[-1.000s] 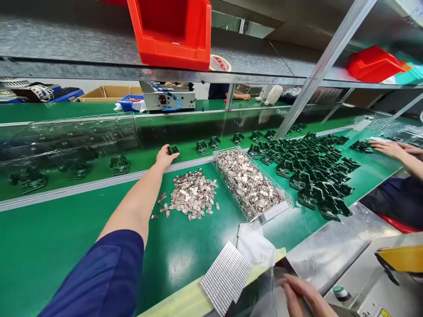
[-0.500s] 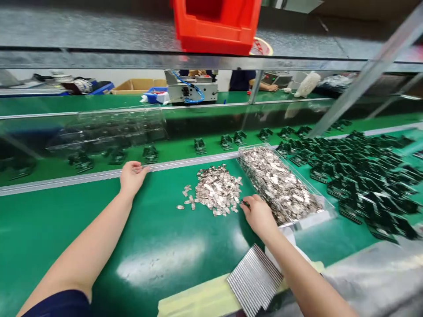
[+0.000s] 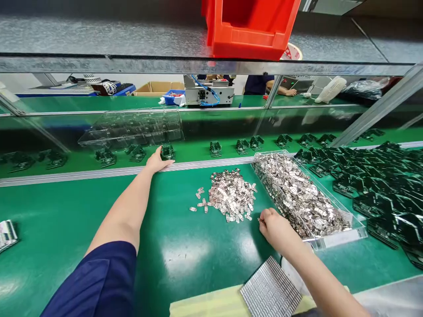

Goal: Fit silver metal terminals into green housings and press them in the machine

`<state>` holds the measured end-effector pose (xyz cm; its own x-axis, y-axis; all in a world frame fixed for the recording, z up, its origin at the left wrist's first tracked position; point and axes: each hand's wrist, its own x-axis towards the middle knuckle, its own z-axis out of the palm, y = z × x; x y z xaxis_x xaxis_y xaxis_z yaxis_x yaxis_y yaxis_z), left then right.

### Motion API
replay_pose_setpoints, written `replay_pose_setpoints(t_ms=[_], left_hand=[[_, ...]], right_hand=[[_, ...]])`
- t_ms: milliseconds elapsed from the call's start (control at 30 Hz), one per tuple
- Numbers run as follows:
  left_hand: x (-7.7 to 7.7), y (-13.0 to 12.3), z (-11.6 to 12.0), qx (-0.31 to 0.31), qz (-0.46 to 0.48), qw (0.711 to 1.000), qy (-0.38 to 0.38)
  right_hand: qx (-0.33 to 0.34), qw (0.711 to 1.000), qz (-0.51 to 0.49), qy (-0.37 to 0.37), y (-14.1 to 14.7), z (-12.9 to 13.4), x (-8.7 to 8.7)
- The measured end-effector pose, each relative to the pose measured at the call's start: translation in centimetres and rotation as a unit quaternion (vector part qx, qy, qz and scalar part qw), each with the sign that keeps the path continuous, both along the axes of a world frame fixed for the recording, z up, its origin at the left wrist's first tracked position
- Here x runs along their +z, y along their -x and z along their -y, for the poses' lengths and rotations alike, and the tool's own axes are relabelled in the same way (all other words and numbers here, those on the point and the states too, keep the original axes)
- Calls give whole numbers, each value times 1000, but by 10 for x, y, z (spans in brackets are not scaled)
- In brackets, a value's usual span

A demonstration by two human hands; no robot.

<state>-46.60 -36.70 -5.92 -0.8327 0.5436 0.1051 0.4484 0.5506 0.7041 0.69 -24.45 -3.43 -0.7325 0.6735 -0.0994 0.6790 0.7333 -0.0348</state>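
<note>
along the green conveyor belt (image 3: 69,211), clock centred on a loose pile of small metal clips (image 3: 229,196), 12 pointing away from the wearer. left hand (image 3: 157,162) at 10 o'clock, resting on the grey rail (image 3: 99,173), fingers spread wide and flat, thumb raised just beside a dark green circuit board (image 3: 168,152) on the upper belt; contact with the board cannot be judged. right hand (image 3: 274,228) at 4 o'clock, between the pile and a clear tray of the same clips (image 3: 299,198), thumb and forefinger pinched narrow on what may be one clip, too small to confirm. tray at 3 o'clock, its near corner just beside the right wrist. further out at 3 o'clock, many more dark green circuit boards (image 3: 373,193) lie in a dense spread. at 5 o'clock a silver stack of ribbed metal strips (image 3: 271,288) rests on a pale yellow mat (image 3: 208,304). at 12 o'clock, a red plastic bin (image 3: 247,31) sits on the shelf overhead. a clear plastic blister tray (image 3: 130,127) stands at 11 o'clock.
</note>
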Motion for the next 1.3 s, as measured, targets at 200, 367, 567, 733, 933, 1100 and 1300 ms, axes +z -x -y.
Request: replay_pose_setpoints(t_ms=[200,367,567,733,933,1100,1300], left_hand=[[9,-23,3,43,-59,997,-35],[16,-46,10,78,-75,987,-116],[11,-93,18,86,14,968,-235],[9,-180,27,-37,165,941,-292],[17,-330,39,-275,422,819,-273],[13,-391,48,-391,467,755,-244],[6,-393,54,-415,433,766,-231]], right_hand=[[17,997,59,-43,4,14,7],[11,998,11,-53,-3,17,1],[-14,996,-73,-46,-13,17,-4],[-17,946,-318,54,-45,36,12],[-88,822,-513,233,-89,103,21],[-144,797,-537,237,-101,132,12],[-155,810,-534,187,-88,134,-2]])
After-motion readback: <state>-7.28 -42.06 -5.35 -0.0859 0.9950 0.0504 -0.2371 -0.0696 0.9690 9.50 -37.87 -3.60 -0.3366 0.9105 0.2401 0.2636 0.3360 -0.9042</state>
